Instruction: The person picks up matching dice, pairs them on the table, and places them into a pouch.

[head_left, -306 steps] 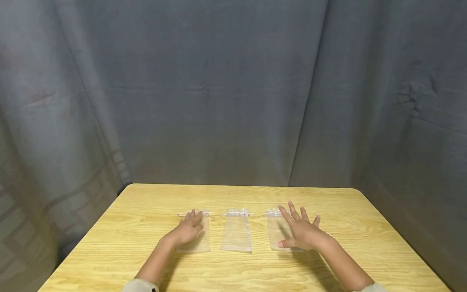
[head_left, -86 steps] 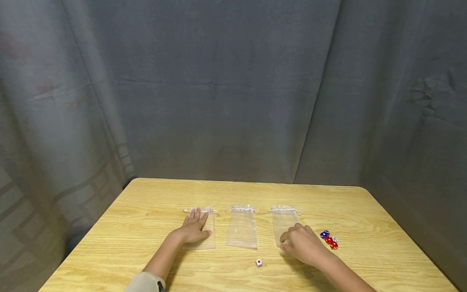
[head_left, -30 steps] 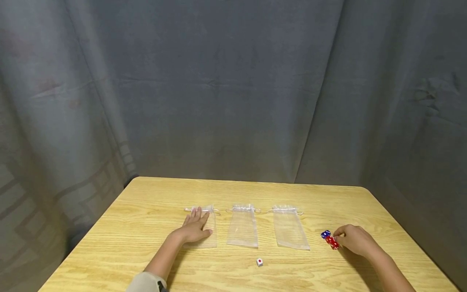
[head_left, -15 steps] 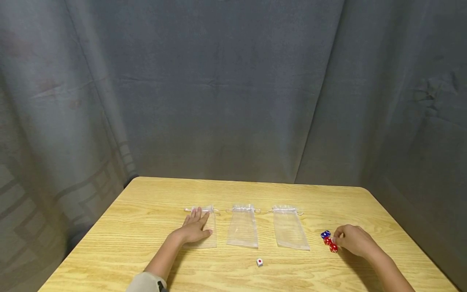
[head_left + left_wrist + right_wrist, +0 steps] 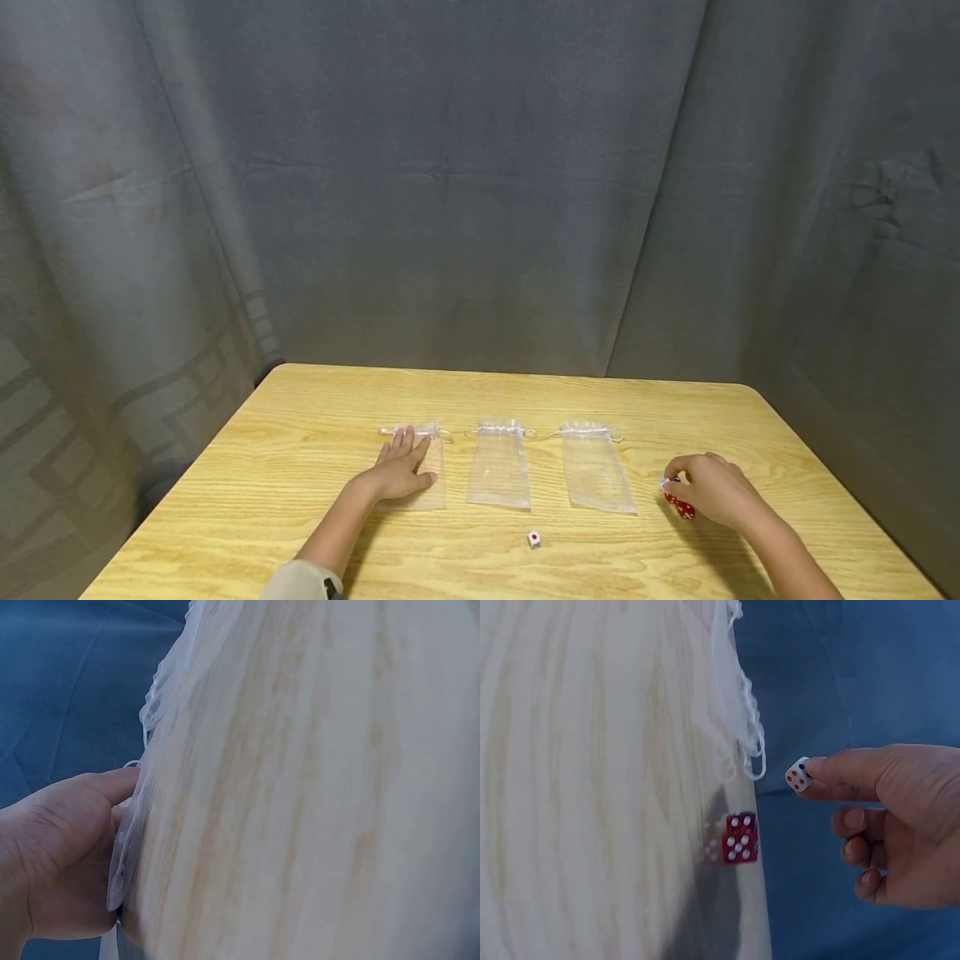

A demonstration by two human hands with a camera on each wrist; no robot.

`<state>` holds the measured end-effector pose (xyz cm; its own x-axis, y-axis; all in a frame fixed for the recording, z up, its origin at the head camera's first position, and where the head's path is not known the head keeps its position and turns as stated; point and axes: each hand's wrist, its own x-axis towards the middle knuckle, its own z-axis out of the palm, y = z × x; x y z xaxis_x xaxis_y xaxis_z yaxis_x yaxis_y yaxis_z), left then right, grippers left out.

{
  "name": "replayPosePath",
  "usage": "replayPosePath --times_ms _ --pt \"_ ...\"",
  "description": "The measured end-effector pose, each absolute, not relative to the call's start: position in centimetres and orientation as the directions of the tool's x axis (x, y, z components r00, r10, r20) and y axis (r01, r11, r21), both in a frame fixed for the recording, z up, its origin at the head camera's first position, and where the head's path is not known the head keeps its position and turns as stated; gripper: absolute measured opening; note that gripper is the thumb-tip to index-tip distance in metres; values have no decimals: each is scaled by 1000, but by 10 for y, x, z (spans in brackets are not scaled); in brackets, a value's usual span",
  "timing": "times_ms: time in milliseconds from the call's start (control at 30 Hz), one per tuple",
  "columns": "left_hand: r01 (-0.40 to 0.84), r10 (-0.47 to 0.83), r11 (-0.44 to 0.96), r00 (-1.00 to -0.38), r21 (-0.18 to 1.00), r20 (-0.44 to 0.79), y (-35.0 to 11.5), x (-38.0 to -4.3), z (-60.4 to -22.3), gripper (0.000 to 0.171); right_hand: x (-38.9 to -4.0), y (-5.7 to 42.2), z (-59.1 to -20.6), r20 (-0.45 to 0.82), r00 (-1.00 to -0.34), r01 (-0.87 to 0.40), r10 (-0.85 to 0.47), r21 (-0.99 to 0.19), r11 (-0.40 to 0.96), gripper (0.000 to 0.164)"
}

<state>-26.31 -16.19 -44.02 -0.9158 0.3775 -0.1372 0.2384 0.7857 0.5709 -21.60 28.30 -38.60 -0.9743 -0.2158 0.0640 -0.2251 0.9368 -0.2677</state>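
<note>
Between thumb and index finger, my right hand [image 5: 716, 492] pinches a white die [image 5: 798, 775], lifted off the table at the right. Just below it lie red dice [image 5: 740, 838], and a bit of a blue die [image 5: 677, 479] shows past the fingers. My left hand [image 5: 397, 473] rests flat, fingers spread, on the left sheer drawstring bag [image 5: 432, 497]. The middle bag [image 5: 498, 467] and the right bag [image 5: 597, 471] lie flat in the same row. Another white die [image 5: 533, 540], its red dot up, sits in front of the middle bag.
The wooden table [image 5: 480, 575] has rounded far corners. Grey curtains [image 5: 450, 183] hang behind it and along both sides. Thin white cords stick out from the bags' far ends.
My right hand has picked a white die from the pile and raised it slightly leftward. The red dice shifted a little earlier. My left hand stays on the left bag.
</note>
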Motion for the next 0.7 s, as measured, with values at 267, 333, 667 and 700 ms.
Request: replayPosePath --times_ms 267,333,667,700 --pt "248 382 789 -915 562 -133 -162 -264 -439 67 -213 265 -381 91 -957 -291 -277 -266 919 7" --pt "248 383 789 -914 562 -133 -162 -264 -439 67 -211 259 -381 87 -953 -304 -291 -278 911 8" --pt "248 382 792 -914 558 -135 -162 -263 -441 67 -204 236 -379 121 -934 -356 -336 -261 897 10" --pt "249 382 793 -914 557 -136 -162 -263 -441 67 -204 234 -379 124 -932 -363 -342 -262 894 10"
